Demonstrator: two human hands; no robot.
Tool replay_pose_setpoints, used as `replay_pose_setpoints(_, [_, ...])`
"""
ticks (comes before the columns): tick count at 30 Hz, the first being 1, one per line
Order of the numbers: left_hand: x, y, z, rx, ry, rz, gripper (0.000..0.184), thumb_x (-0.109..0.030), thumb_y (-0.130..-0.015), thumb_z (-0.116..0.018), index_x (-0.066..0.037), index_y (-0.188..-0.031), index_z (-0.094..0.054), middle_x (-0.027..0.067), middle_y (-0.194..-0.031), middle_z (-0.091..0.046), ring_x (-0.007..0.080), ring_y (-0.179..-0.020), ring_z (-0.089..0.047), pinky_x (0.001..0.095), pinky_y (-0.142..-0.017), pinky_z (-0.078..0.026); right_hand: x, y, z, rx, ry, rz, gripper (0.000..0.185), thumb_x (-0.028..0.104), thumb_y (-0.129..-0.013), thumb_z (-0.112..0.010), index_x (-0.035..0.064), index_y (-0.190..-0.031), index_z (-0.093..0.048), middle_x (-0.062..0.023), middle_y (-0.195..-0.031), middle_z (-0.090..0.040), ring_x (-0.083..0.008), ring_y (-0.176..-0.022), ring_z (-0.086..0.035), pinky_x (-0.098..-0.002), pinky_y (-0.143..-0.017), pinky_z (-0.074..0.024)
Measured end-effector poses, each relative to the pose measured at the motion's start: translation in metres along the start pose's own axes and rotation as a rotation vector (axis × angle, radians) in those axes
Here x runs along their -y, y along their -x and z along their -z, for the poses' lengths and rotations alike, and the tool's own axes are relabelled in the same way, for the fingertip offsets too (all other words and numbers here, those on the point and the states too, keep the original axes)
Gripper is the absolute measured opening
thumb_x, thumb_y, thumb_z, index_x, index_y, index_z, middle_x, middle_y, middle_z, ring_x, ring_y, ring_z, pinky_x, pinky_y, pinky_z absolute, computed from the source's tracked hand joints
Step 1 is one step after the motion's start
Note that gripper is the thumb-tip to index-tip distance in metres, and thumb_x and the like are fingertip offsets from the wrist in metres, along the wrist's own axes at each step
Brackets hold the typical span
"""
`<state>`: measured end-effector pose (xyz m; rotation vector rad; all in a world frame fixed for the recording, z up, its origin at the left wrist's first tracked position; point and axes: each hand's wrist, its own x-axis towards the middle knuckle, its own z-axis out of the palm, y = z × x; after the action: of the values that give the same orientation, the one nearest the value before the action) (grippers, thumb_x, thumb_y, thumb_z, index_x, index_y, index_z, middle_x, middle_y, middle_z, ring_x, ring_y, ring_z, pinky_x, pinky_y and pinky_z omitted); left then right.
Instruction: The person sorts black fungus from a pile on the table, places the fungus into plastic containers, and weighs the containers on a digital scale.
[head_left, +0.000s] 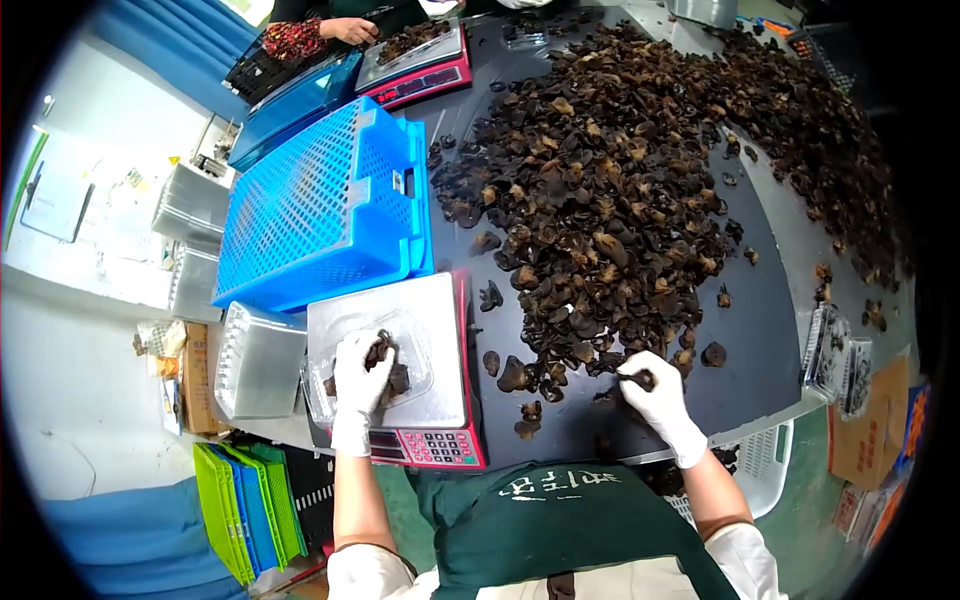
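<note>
Both my hands wear white gloves. My left hand (361, 378) is over a clear plastic tray (423, 362) on the metal plate of a red scale (447, 300), its fingers curled round a dark mushroom piece (379, 350). More dark pieces lie in the tray beneath it. At the near edge of a large heap of dark brown mushrooms (600, 200), my right hand (655, 393) pinches a small dark piece (640, 379). A few loose pieces (528, 420) lie on the dark tabletop between the scale and my right hand.
An upturned blue crate (290, 210) stands beyond the scale. Stacked clear trays (258, 362) are left of it. Across the table, another person's hand (350, 31) is beside a second red scale (418, 82). Clear packs (826, 350) sit at the right edge.
</note>
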<state>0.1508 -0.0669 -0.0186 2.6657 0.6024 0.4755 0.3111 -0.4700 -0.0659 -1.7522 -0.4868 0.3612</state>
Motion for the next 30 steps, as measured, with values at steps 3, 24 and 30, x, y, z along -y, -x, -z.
replay_pose_setpoints(3, [-0.039, -0.004, -0.009, 0.034, 0.041, -0.076, 0.024, -0.011, -0.072, -0.072, -0.006, -0.094, -0.064, 0.0116, -0.101, -0.061, 0.0308, -0.095, -0.057, 0.0388, -0.085, -0.046, 0.059, -0.036, -0.036, 0.172, -0.128, 0.136, 0.016, 0.005, -0.075, -0.066, 0.0054, -0.091, -0.066, -0.0057, -0.09, -0.065, -0.014, -0.079, -0.062, -0.0253, -0.071, -0.0495])
replay_pose_setpoints(24, [0.006, 0.04, 0.045, -0.106, 0.373, 0.068, 0.059, -0.029, -0.072, -0.073, -0.007, -0.123, -0.055, 0.0164, -0.133, -0.045, 0.0318, -0.124, -0.043, 0.0425, -0.104, -0.036, 0.123, -0.123, -0.195, 0.708, -0.115, 0.601, 0.045, 0.033, -0.077, -0.068, 0.0092, -0.115, -0.062, -0.011, -0.109, -0.064, -0.0306, -0.101, -0.057, -0.0412, -0.091, -0.0434])
replay_pose_setpoints(30, [-0.019, 0.037, 0.027, 0.058, -0.121, -0.06, 0.067, -0.039, -0.061, -0.08, -0.011, -0.118, -0.059, 0.0159, -0.134, -0.045, 0.0395, -0.126, -0.038, 0.0529, -0.107, -0.025, 0.075, -0.108, -0.119, 0.31, 0.058, 0.353, 0.023, 0.019, -0.08, -0.065, 0.0064, -0.099, -0.068, -0.0111, -0.079, -0.064, -0.0229, -0.072, -0.062, -0.0328, -0.07, -0.0493])
